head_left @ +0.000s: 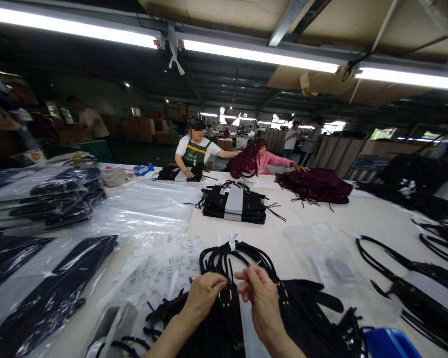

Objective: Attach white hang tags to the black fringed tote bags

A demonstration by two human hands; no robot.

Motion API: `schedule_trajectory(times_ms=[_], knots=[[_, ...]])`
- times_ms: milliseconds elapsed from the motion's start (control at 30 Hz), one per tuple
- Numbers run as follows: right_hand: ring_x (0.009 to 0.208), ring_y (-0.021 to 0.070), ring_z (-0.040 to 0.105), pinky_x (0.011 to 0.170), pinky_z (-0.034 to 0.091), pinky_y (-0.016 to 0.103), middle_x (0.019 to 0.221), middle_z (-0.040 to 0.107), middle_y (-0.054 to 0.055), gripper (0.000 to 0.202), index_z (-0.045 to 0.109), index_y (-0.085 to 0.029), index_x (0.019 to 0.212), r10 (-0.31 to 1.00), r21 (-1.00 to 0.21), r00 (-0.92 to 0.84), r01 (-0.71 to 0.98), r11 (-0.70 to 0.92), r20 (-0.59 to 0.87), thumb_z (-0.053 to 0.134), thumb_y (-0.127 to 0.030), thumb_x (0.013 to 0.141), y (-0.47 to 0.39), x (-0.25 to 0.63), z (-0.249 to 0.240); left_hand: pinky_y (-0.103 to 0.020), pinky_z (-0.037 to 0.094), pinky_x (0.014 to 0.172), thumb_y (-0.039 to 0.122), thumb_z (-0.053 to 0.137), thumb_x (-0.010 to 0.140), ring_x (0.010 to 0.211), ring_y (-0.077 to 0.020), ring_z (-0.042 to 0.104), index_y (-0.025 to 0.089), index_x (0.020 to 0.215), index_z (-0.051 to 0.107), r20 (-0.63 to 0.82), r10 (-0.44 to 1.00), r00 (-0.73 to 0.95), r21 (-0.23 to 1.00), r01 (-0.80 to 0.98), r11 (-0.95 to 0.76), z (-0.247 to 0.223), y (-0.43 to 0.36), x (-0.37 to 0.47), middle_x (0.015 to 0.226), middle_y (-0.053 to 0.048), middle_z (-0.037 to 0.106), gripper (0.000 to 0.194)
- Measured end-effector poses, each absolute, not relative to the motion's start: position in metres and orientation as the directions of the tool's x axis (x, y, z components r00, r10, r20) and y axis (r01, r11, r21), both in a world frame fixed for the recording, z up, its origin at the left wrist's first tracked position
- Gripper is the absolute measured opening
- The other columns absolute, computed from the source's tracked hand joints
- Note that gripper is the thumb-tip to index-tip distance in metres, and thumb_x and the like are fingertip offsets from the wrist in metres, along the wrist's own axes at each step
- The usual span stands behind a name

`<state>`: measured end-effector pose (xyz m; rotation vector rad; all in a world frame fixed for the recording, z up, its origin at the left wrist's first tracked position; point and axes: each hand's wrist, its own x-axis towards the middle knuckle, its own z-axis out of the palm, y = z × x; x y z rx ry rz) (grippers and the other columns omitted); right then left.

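Observation:
A black bag (302, 308) with brass-coloured buckles lies before me, a pale grey strip running down its middle. Its black handles (259, 247) loop away from me, with a white tag or tie (233, 242) at their top. Over the base of the handles, my left hand (203, 296) is closed in a pinch; what lies between its fingertips is too small to make out. Just beside it, my right hand (260, 298) has thumb and forefinger together on something tiny with a reddish spot. Its other fingers are loosely curled.
White labels (171, 261) lie scattered left of the bag, near plastic-wrapped bags (56, 278). A black bag stack (234, 203) and maroon bags (317, 185) sit farther off. Two co-workers (197, 149) are across the table. A blue container (390, 343) stands at lower right.

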<state>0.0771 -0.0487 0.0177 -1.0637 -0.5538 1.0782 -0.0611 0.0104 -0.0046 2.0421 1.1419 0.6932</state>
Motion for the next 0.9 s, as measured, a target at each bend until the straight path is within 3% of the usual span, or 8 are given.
schedule_trajectory(times_ms=[233, 333, 433, 600, 767, 900], knots=[[0.045, 0.0078, 0.050, 0.040, 0.035, 0.017, 0.059, 0.061, 0.000, 0.033, 0.054, -0.015, 0.075, 0.913, -0.850, 0.371, -0.524, 0.054, -0.170, 0.068, -0.043, 0.066, -0.044, 0.086, 0.018, -0.026, 0.046, 0.070, 0.024, 0.041, 0.084, 0.078, -0.0151, 0.058, 0.022, 0.076, 0.066, 0.310, 0.808, 0.501, 0.550, 0.599, -0.582, -0.018, 0.014, -0.065, 0.075, -0.003, 0.065, 0.026], [0.045, 0.0076, 0.051, 0.042, 0.036, 0.017, 0.060, 0.061, 0.000, 0.032, 0.054, -0.015, 0.074, 0.933, -0.865, 0.320, -0.501, 0.020, -0.163, 0.066, -0.044, 0.068, -0.037, 0.081, 0.012, -0.029, 0.047, 0.079, 0.017, 0.037, 0.083, 0.092, -0.0170, 0.056, 0.020, 0.072, 0.064, 0.418, 0.772, 0.479, 0.466, 0.616, -0.635, -0.026, 0.022, -0.069, 0.088, -0.005, 0.065, 0.029], [0.046, 0.0076, 0.051, 0.042, 0.036, 0.017, 0.059, 0.060, 0.001, 0.033, 0.053, -0.014, 0.071, 0.951, -0.885, 0.271, -0.465, -0.009, -0.152, 0.063, -0.046, 0.070, -0.028, 0.071, 0.007, -0.031, 0.045, 0.087, 0.014, 0.038, 0.082, 0.100, -0.0174, 0.053, 0.019, 0.073, 0.062, 0.414, 0.822, 0.390, 0.490, 0.666, -0.563, -0.036, 0.034, -0.079, 0.104, -0.006, 0.061, 0.027], [0.044, 0.0080, 0.052, 0.040, 0.035, 0.017, 0.059, 0.061, 0.001, 0.035, 0.053, -0.015, 0.070, 0.966, -0.883, 0.206, -0.468, -0.044, -0.157, 0.065, -0.048, 0.067, -0.014, 0.054, 0.002, -0.031, 0.048, 0.081, 0.015, 0.039, 0.080, 0.088, -0.0169, 0.058, 0.018, 0.076, 0.061, 0.291, 0.897, 0.333, 0.531, 0.724, -0.441, -0.052, 0.044, -0.099, 0.090, -0.006, 0.063, 0.022], [0.044, 0.0082, 0.052, 0.040, 0.035, 0.017, 0.058, 0.061, 0.001, 0.035, 0.054, -0.015, 0.069, 0.973, -0.889, 0.155, -0.451, -0.086, -0.173, 0.064, -0.048, 0.067, -0.009, 0.043, -0.007, -0.030, 0.047, 0.084, 0.010, 0.040, 0.078, 0.095, -0.0170, 0.057, 0.017, 0.079, 0.062, 0.211, 0.935, 0.284, 0.510, 0.784, -0.353, -0.060, 0.043, -0.113, 0.106, -0.008, 0.059, 0.022], [0.043, 0.0077, 0.050, 0.040, 0.035, 0.017, 0.058, 0.061, 0.001, 0.035, 0.054, -0.015, 0.071, 0.972, -0.896, 0.154, -0.435, -0.093, -0.176, 0.064, -0.048, 0.067, -0.010, 0.041, -0.012, -0.028, 0.044, 0.089, 0.003, 0.043, 0.071, 0.101, -0.0144, 0.055, 0.017, 0.102, 0.058, 0.197, 0.951, 0.238, 0.590, 0.746, -0.309, -0.062, 0.042, -0.118, 0.106, -0.007, 0.059, 0.037]])
